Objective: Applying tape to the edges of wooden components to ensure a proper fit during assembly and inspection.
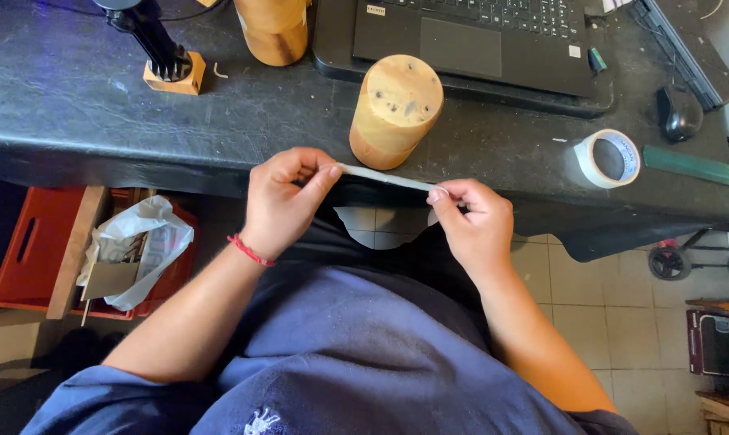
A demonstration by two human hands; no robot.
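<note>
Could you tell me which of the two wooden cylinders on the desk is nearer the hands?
The pale wooden cylinder beside the laptop, just above the strip; the darker cylinder stands farther back.

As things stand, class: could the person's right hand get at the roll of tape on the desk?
Probably yes. The roll of tape lies on the desk just beyond the right hand, with bare surface between them. But that hand, with the left hand, pinches a thin pale strip, so it isn't free.
</note>
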